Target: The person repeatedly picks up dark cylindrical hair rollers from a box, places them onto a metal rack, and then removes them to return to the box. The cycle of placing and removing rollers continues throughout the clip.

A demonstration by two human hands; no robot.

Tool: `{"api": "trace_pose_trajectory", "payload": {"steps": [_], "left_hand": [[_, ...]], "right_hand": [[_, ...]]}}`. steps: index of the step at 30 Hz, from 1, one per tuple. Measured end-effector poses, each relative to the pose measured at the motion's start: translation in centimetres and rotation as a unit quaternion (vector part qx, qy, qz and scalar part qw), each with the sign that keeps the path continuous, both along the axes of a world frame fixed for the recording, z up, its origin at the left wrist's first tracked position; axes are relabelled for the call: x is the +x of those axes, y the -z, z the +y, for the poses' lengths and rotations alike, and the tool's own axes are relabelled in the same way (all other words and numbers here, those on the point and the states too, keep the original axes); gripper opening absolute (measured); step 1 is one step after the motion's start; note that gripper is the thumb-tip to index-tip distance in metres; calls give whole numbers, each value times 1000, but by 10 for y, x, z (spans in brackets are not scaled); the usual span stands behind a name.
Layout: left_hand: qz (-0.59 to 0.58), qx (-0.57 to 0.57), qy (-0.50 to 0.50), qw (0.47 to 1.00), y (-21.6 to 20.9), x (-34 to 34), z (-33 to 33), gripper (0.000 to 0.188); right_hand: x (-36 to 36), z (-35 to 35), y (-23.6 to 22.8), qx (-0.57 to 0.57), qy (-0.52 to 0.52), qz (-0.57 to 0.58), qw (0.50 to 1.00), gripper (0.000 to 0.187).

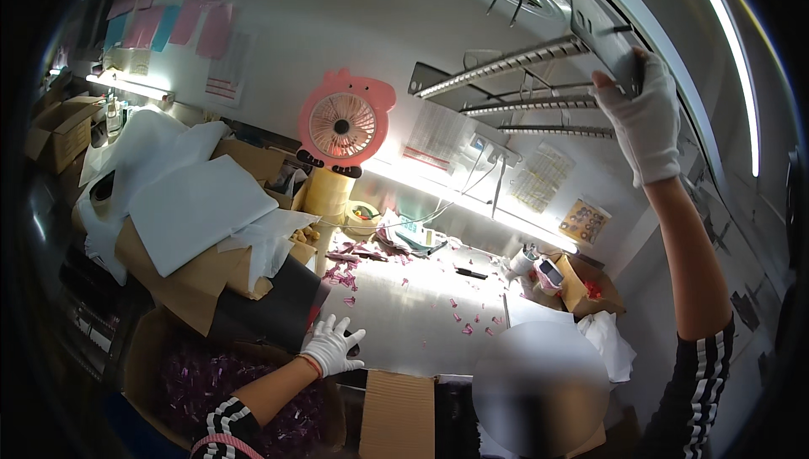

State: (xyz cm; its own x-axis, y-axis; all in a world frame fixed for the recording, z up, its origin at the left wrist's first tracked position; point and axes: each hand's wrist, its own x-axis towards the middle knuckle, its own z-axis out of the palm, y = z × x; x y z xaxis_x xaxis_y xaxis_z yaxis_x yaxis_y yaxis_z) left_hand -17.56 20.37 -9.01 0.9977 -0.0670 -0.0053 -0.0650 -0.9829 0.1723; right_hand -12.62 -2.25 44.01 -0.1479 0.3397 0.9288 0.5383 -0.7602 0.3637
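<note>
My right hand point(647, 118), in a white glove, is raised high at the right. Its fingers and thumb close round the end plate point(602, 34) of a metal rack, which has several notched bars point(506, 67) running out to the left. My left hand point(334, 348), also white-gloved, rests at the near left edge of the metal tabletop point(404, 324) with its fingers spread. A small dark thing shows at its fingertips; its kind I cannot make out. Just behind that hand stands a dark panel point(270, 303).
Small purple-pink plastic pieces point(341, 274) are scattered over the tabletop, and a carton point(139, 392) at lower left holds many more. A pink fan point(344, 126) stands at the back. White foam sheets point(202, 210) are piled left. A blurred round patch hides the lower right.
</note>
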Motion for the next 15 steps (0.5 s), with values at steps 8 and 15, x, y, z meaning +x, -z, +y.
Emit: {"api": "trace_pose_trajectory", "payload": {"steps": [8,15], "left_hand": [[-84,0,41,996,20,7,-9,62],[-124,29,84,988,26,-3,3,70]], "right_hand": [[56,99,-66,52,176,-93,979,73],[29,170,-7,97,170,47,979,68]]}}
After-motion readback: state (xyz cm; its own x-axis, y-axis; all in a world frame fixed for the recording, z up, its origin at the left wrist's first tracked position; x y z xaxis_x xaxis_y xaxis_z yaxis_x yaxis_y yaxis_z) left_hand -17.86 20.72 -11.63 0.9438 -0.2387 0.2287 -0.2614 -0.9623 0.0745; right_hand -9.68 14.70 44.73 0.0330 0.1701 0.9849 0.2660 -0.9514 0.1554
